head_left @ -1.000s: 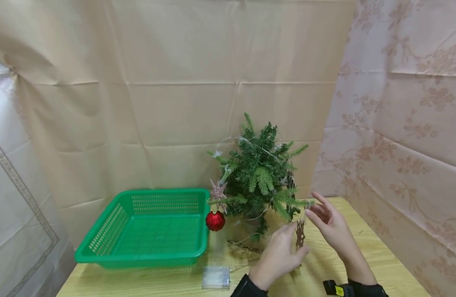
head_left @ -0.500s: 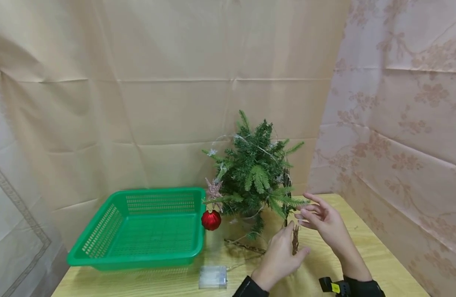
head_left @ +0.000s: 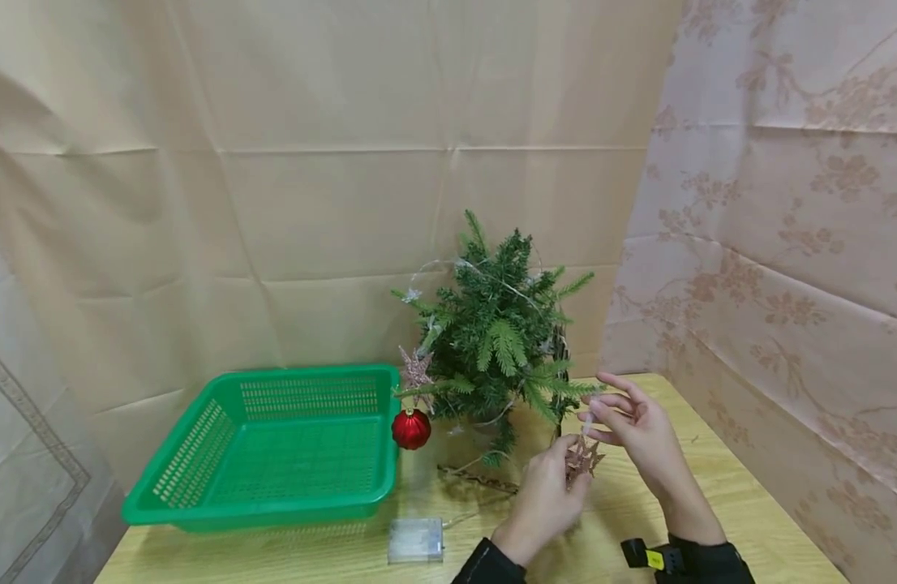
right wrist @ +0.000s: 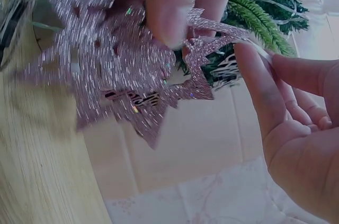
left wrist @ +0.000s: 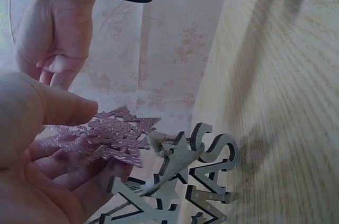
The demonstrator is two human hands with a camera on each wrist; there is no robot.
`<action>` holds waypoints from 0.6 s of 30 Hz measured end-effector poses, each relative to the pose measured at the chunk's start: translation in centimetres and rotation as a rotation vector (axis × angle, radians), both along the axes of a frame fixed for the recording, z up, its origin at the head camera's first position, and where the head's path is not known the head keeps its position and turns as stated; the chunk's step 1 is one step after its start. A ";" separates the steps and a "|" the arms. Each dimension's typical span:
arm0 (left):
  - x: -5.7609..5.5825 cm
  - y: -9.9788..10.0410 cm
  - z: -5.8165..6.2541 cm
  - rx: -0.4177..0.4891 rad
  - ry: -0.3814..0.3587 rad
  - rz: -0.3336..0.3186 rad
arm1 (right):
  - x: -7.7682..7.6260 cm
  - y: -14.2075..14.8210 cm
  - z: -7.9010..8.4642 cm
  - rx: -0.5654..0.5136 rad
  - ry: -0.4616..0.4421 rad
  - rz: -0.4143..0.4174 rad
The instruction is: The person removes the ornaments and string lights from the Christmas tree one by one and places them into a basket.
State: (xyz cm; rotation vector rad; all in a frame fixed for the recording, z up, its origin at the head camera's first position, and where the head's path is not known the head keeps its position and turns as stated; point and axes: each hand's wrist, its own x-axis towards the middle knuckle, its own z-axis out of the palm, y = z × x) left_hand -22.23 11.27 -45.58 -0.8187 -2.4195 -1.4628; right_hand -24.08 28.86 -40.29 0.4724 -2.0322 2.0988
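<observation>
My left hand (head_left: 543, 495) holds a pink glitter star ornament (head_left: 584, 458) in front of the tree's right side. In the left wrist view the star (left wrist: 114, 134) lies between thumb and fingers. My right hand (head_left: 634, 422) is just above it; in the right wrist view its thumb and forefinger (right wrist: 302, 128) pinch a thin pale loop at the ornament's tip. Close behind stands a small green Christmas tree (head_left: 492, 324), one branch reaching towards my right fingers. On its left side hang a red ball ornament (head_left: 410, 429) and another pink star (head_left: 416, 367).
A green plastic basket (head_left: 273, 515) stands on the left of the table. A clear battery box (head_left: 415, 541) with a wire lies in front of the tree. Pale wooden letters (left wrist: 212, 173) are beside my left hand. A dark twig piece (head_left: 485, 480) lies by the tree's base.
The star ornament has turned from edge-on to show more of its face. My right fingers have come lower and closer to its top. The head view has shifted slightly.
</observation>
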 end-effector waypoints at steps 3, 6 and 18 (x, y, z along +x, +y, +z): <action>-0.2 -0.1 0.0 -0.006 -0.015 0.008 | 0.0 0.0 0.0 0.018 -0.010 -0.068; -0.4 -0.3 -0.1 -0.005 -0.040 0.000 | 0.0 -0.2 0.1 0.069 -0.016 -0.144; -0.2 -0.1 0.1 0.011 -0.005 0.030 | 0.2 -0.4 -0.2 0.251 0.041 -0.383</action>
